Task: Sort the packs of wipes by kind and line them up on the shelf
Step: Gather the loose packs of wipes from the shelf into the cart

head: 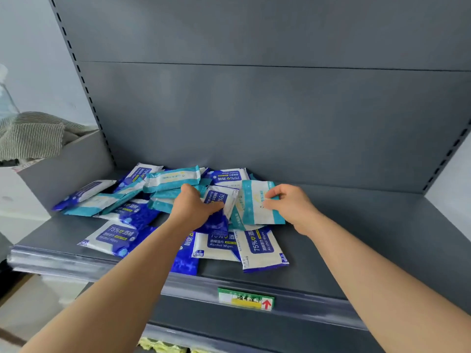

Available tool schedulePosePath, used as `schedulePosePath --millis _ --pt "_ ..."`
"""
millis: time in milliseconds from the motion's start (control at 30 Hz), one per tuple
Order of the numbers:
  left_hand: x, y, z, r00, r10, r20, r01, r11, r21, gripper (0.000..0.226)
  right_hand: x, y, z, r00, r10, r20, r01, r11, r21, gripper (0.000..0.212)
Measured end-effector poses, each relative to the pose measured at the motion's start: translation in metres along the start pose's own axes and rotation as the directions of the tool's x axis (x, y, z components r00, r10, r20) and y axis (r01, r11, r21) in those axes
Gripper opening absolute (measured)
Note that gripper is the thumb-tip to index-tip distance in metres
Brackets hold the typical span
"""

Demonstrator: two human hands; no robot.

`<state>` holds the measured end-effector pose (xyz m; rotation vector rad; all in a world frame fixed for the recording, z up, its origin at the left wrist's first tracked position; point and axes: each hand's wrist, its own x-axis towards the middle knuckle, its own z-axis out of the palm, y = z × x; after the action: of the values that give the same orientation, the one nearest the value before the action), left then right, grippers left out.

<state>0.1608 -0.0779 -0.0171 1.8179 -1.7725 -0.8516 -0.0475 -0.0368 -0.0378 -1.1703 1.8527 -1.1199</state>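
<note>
Forearms: both reach in over the price tag (246, 299) onto the shelf (356, 238).
Left grip (196, 205): curled round a blue alcohol pack (221, 197) mid-heap.
Right grip (288, 203): pinching a teal-edged pack (257, 212) just beside it.
Heap (142, 200): blue and teal mixed on the shelf's left half, none lined up yet.
Risk: overlapping neighbours may drag along – slick film, loose stacking – and slide off the front lip.

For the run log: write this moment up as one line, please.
phase: sorting | left hand: grips blue alcohol pack | right hand: pinches teal pack | pile: kinds mixed on shelf
</note>
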Motion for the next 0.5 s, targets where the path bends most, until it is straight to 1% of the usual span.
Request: schedulePosePath --millis 33,67,133,200,300,333,400,433,500 --pt "-0.001 0.001 -0.001 1.000 -0.028 0.014 0.029 0.998 -0.049 0.066 -0.001 0.000 0.006 1.000 0.017 0.005 -0.017 1.000 0.022 0.019" --pt "-0.003 0.003 -0.001 0.998 -0.045 0.034 0.047 0.997 -0.061 0.069 -0.002 0.000 0.010 0.999 0.034 0.006 -0.035 0.999 0.032 0.022" --pt "-0.005 0.007 0.001 0.997 -0.044 0.064 0.046 0.999 -0.030 0.066 -0.003 -0.001 0.015 0.998 0.061 -0.002 -0.061 0.998 0.003 0.031" --pt "-0.004 0.011 0.002 0.998 -0.001 0.065 0.001 1.000 -0.001 0.060 -0.006 -0.006 0.013 0.998 0.059 -0.021 -0.060 0.998 -0.029 0.039" --pt "-0.003 0.014 -0.007 0.995 0.067 0.078 -0.066 0.998 -0.015 0.053 -0.014 -0.020 -0.001 0.999 0.023 -0.040 -0.022 1.000 0.009 0.043" --pt "-0.004 0.014 -0.012 0.993 0.080 0.092 -0.078 0.997 -0.020 0.051 -0.018 -0.024 -0.007 1.000 0.019 -0.022 -0.019 1.000 0.013 0.043" --pt "-0.010 0.011 -0.021 0.986 0.098 0.136 -0.104 0.994 0.035 0.044 -0.029 -0.029 -0.015 0.998 0.043 0.056 -0.042 0.999 -0.013 0.045" --pt "-0.014 0.007 -0.024 0.982 0.095 0.164 -0.110 0.990 0.086 0.045 -0.035 -0.030 -0.017 0.992 0.067 0.103 -0.062 0.997 -0.051 0.048" --pt "-0.024 -0.004 -0.024 0.973 0.074 0.219 -0.117 0.975 0.188 0.048 -0.049 -0.026 -0.014 0.981 0.109 0.163 -0.079 0.980 -0.182 0.053"
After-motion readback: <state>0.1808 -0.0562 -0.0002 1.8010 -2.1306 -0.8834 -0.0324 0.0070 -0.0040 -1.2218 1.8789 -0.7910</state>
